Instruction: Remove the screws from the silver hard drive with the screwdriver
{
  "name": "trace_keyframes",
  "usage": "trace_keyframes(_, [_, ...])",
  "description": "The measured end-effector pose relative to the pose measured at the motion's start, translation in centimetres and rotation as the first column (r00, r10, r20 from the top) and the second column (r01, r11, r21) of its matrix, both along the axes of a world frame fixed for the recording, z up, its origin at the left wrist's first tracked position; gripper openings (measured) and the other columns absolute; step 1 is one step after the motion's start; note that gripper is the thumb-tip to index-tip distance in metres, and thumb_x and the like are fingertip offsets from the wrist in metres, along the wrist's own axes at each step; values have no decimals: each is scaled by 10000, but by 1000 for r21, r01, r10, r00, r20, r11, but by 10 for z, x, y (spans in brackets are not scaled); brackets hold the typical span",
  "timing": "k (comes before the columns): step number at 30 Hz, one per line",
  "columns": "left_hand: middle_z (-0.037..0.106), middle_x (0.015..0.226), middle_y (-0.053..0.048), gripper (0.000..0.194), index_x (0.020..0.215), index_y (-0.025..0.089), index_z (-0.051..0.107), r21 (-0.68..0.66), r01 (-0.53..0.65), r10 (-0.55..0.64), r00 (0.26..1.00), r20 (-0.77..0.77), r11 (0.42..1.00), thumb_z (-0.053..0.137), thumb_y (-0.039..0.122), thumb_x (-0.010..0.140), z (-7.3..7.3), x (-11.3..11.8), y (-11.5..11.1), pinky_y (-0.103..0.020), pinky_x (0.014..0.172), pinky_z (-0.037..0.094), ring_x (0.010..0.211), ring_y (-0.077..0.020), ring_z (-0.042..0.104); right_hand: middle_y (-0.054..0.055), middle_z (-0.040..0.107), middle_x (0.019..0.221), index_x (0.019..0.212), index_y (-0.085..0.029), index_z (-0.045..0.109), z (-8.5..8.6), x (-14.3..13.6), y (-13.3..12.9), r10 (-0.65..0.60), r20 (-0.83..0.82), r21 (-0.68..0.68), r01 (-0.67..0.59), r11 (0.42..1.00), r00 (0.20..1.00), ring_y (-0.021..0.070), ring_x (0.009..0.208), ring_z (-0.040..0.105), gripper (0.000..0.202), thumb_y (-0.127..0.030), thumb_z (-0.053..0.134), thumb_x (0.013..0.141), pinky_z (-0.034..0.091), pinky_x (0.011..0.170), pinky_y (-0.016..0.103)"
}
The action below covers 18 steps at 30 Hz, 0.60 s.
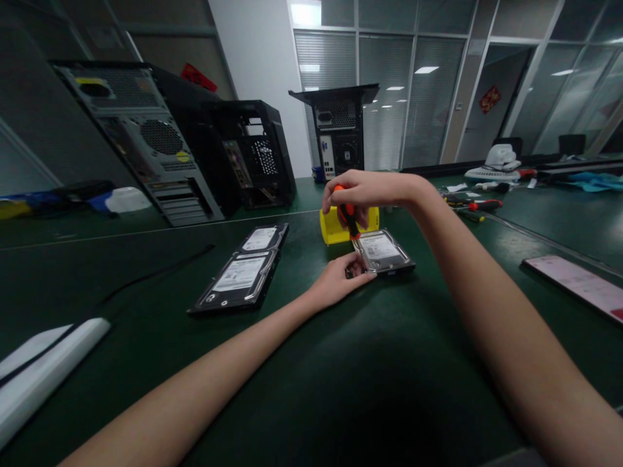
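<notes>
A hard drive (384, 250) with a white label lies flat on the green table. My left hand (343, 275) grips its left edge, thumb along the near side and fingers partly hidden. Above the drive, my right hand (357, 193) is closed around the orange and black handle of a screwdriver (349, 217). The shaft points down at the drive's left part; whether the tip sits in a screw cannot be made out. Just behind stands a yellow container (333, 227), partly covered by the right hand. Two more hard drives (241, 272) (260, 239) lie end to end on the left.
Computer cases (160, 143) (263, 152) (341, 136) stand along the back. On the right are a phone (579, 279), several hand tools (479, 206) and a white device (501, 162). A white object (53, 363) with a black cable lies at the left front.
</notes>
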State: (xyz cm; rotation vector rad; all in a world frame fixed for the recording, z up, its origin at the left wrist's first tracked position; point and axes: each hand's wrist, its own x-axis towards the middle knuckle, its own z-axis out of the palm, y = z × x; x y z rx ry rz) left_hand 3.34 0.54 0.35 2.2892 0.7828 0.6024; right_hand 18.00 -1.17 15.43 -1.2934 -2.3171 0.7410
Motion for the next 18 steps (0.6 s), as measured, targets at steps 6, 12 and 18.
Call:
trace_keyframes(6, [574, 833, -34, 457, 1010, 132, 582, 1, 1, -1, 1000, -1, 1000, 548, 541, 808, 0, 0, 0, -260, 621, 369, 703, -149, 479, 79, 637, 777, 967, -85, 625, 1, 1, -4, 4, 3, -12, -4, 1000, 1000, 54, 522, 547, 299, -332, 485, 872, 415, 431, 146])
trace_keyframes(12, [574, 815, -30, 450, 1006, 130, 590, -8, 9, -9, 1000, -2, 1000, 553, 532, 806, 0, 1, 0, -257, 634, 375, 704, -151, 492, 60, 623, 726, 866, -88, 631, -2, 1, -1, 19, -7, -5, -19, 1000, 1000, 51, 487, 536, 323, -393, 527, 845, 468, 475, 173])
trace_keyframes(18, [574, 811, -30, 432, 998, 132, 592, -1, -9, 9, 1000, -4, 1000, 560, 514, 800, 0, 1, 0, -254, 630, 383, 706, -154, 501, 58, 628, 743, 859, -97, 640, -5, -1, 1, 5, -11, 35, -4, 999, 1000, 55, 502, 552, 314, -394, 540, 835, 464, 474, 172])
